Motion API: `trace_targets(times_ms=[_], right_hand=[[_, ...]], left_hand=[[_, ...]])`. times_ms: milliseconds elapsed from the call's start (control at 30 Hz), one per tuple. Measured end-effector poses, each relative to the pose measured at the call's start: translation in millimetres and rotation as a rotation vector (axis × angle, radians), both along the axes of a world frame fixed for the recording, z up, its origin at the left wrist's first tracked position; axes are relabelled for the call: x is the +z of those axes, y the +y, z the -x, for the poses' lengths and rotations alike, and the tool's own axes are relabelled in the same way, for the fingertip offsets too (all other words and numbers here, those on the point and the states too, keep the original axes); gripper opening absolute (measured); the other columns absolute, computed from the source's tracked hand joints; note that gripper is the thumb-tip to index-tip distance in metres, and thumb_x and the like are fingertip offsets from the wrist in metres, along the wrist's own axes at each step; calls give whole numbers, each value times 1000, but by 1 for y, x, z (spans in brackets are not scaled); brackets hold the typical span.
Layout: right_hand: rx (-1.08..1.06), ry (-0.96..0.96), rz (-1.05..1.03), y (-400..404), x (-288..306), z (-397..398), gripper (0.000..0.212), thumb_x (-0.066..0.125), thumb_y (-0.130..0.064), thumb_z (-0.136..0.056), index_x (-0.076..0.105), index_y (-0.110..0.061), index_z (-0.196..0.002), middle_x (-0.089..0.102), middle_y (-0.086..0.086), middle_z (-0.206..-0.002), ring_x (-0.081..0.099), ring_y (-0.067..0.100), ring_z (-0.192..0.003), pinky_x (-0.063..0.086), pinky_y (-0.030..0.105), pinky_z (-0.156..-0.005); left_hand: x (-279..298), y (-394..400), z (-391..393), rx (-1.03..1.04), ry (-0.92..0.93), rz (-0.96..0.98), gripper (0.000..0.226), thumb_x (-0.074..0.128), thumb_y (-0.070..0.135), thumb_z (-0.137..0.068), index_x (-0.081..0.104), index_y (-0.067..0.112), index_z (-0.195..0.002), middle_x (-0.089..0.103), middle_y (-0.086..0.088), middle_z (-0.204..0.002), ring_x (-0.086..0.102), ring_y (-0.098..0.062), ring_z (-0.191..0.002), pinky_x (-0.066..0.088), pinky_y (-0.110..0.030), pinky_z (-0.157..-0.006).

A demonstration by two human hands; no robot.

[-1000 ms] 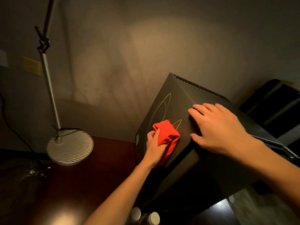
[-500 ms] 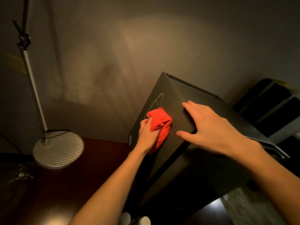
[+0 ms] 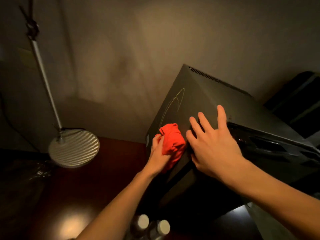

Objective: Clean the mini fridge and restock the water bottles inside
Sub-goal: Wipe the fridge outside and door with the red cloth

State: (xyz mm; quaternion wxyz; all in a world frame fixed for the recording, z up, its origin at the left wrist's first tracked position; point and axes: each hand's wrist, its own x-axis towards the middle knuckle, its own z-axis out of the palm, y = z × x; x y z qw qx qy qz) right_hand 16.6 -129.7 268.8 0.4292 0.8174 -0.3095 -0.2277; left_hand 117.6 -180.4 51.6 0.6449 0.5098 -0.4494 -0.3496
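Wiping is going on at the left side panel of the dark matte box-shaped mini fridge (image 3: 207,94), so the cleaning step is in hand, outside faces first by the look of it. The left hand (image 3: 158,153) is closing round a bunched red-orange cloth (image 3: 172,142) and pressing it flat vs. the fridge's side wall, near the front top corner. The right hand (image 3: 213,142) is lying open, fingers spread, holding nothing, palm bracing on the fridge top right beside the cloth; thumb is hooking down over the edge. A faint curved scratch or smear is showing pale on the panel above the cloth.

Restocking isn't started, I'd say: two clear water bottles w/ white caps (image 3: 152,226) are standing at the bottom of the view, in front of the fridge, outside it. Whether the door is open can't be told; a glossy black part is showing at right under the wrist.

Next move prob. needs more firm strokes up toward that smear, w/ the open hand steadying the box so it isn't sliding, then opening up for the inside.

The fridge is sitting on a dark reddish polished wooden tabletop (image 3: 72,196), glare spot included. A silver ribbed round-base desk lamp (image 3: 74,148) is standing well left, pole slanting up. Room is dim, plain beige wall behind.
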Motion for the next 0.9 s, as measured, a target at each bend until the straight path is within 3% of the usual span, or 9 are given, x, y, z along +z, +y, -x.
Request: trace_targets(times_ms=[100,167,267,333,467,600,667,767,900], right_hand=[[4,-6,-20,-2,-8,-3,68,42,-48,-90,34,-9,-146,16,22,-159,7,41,-148,-7,72,-107],[-3,-30,-83,-4,-22,-7,70,43,-49,-90,32,-10,-147,15,21,-159,5,40,-148,-7,68,-111],[3,-56,-140,-5,-47,-12,70,45,-48,-89,35,-10,-147,17,21,-159,7,39,-148,-6,65,-113],[17,-67,-181,-5,-63,-11,68,44,-46,-91,35,-9,-147,18,21,-159,8,39,-148,-7,64,-114],[-8,-42,-221,-7,-86,-12,67,53,-46,-83,52,-7,-137,36,22,-151,26,40,-143,-1,64,-114],[-2,-100,-220,-16,-91,-15,63,67,-45,-66,68,-6,-115,56,24,-133,47,43,-128,14,62,-113],[-9,-90,-205,-18,-89,-18,65,66,-46,-67,67,-6,-118,55,24,-135,46,43,-130,15,62,-114],[-14,-41,-187,-19,-88,-25,69,56,-46,-80,52,-6,-136,39,25,-148,29,42,-141,5,62,-116],[6,29,-179,-31,-98,-38,71,41,-45,-92,25,-7,-150,15,21,-159,8,39,-148,-6,62,-115]], left_hand=[[-24,-4,-3,-13,57,-149,79,59,59,-68,45,24,-137,34,-6,-129,38,-12,-124,21,-1,-101],[-46,-7,-2,0,116,-258,79,59,53,-71,47,17,-140,38,-8,-129,41,-18,-127,25,-10,-105],[-85,-16,-1,9,179,-369,86,62,63,-66,52,20,-139,49,-13,-133,49,-26,-128,35,-36,-114],[-94,-12,2,-16,173,-381,87,65,66,-66,53,22,-139,52,-13,-133,51,-23,-127,38,-40,-113],[-78,5,3,-73,110,-349,80,67,61,-70,53,20,-137,49,-11,-130,51,-16,-122,39,-30,-110],[-79,-7,-3,-90,68,-325,58,66,28,-91,44,18,-143,37,-8,-128,40,-13,-121,25,-12,-102],[-76,-12,-6,-63,101,-316,60,66,35,-90,45,19,-144,40,-9,-129,39,-13,-123,25,-14,-105],[-86,-30,-10,12,169,-376,87,60,70,-67,51,26,-141,52,-10,-134,50,-18,-126,37,-31,-112],[-113,-57,-17,44,255,-427,102,55,77,-55,50,25,-143,54,-13,-138,52,-24,-128,40,-39,-110]])
